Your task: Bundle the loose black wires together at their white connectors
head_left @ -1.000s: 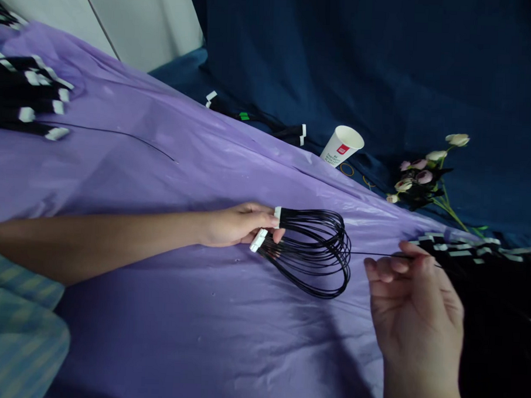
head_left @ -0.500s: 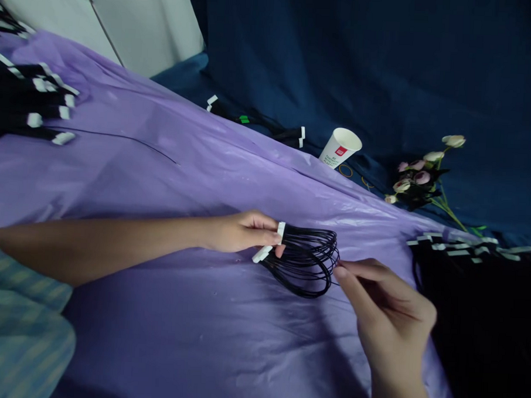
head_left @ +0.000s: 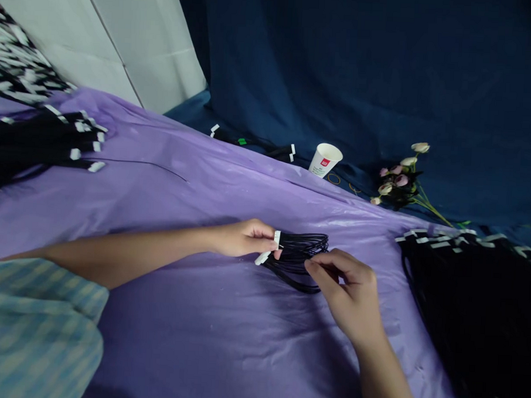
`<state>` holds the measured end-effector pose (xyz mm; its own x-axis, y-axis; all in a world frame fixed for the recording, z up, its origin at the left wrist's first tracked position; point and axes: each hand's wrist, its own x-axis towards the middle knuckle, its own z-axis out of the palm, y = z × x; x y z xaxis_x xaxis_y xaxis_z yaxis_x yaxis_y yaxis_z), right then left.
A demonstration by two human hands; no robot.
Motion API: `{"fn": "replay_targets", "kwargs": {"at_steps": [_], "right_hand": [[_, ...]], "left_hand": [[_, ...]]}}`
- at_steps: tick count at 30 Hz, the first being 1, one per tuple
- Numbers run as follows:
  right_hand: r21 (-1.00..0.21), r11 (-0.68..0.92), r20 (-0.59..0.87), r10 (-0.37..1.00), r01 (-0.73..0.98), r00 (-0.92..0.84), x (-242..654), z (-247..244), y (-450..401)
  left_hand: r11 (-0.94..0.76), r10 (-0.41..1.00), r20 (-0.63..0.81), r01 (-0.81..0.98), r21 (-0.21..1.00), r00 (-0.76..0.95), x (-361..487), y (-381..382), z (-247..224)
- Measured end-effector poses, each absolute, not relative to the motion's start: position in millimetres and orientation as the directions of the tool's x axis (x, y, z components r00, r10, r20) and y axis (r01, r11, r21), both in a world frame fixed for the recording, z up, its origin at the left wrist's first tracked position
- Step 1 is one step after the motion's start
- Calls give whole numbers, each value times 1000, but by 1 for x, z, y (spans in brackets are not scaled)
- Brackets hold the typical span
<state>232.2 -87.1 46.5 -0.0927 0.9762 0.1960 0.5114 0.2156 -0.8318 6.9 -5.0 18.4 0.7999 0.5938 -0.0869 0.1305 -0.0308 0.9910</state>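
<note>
On the purple-covered desk (head_left: pixel 182 195), the left hand (head_left: pixel 241 239) pinches the wire bundle (head_left: pixel 296 256) by its white connectors (head_left: pixel 270 249), loops trailing rightward into the closed right hand (head_left: pixel 349 290).

A makeshift assembly bench, it looks like. Piles of black cable harnesses (head_left: pixel 468 290) with white connectors lie on a purple plastic sheet (head_left: pixel 195 190). Dark blue cloth (head_left: pixel 363 80) hangs behind.

Glossy, seemingly plastic purple sheet (head_left: pixel 204 184)
</note>
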Motion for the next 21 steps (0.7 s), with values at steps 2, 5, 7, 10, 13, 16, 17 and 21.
{"fn": "replay_targets", "kwargs": {"at_steps": [2, 5, 7, 10, 13, 16, 17, 21], "right_hand": [[-834, 217, 193, 976, 507, -100, 234, 48, -89], [-842, 224, 200, 975, 492, -100, 236, 51, -92], [-845, 225, 206, 974, 486, -91, 236, 53, -94], [-838, 236, 230, 970, 493, -73, 237, 58, -97], [-825, 268, 265, 961, 498, -79, 237, 62, -102], [-809, 306, 296, 950, 502, -103, 238, 65, -106], [-804, 317, 304, 946, 503, -110, 238, 65, -106], [-782, 352, 335, 933, 514, -130, 240, 66, -108]], "left_hand": [[-41, 593, -78, 127, 991, 801, 8, -7, 20], [-56, 588, -67, 123, 991, 806, 10, -11, 23], [-74, 585, -65, 134, 988, 809, 11, -14, 25], [-95, 590, -70, 156, 983, 804, 14, -18, 29], [-110, 605, -80, 183, 977, 793, 16, -23, 33], [-129, 621, -89, 214, 968, 779, 18, -28, 36], [-135, 626, -92, 224, 965, 775, 18, -29, 37], [-152, 639, -103, 257, 954, 762, 21, -33, 40]]}}
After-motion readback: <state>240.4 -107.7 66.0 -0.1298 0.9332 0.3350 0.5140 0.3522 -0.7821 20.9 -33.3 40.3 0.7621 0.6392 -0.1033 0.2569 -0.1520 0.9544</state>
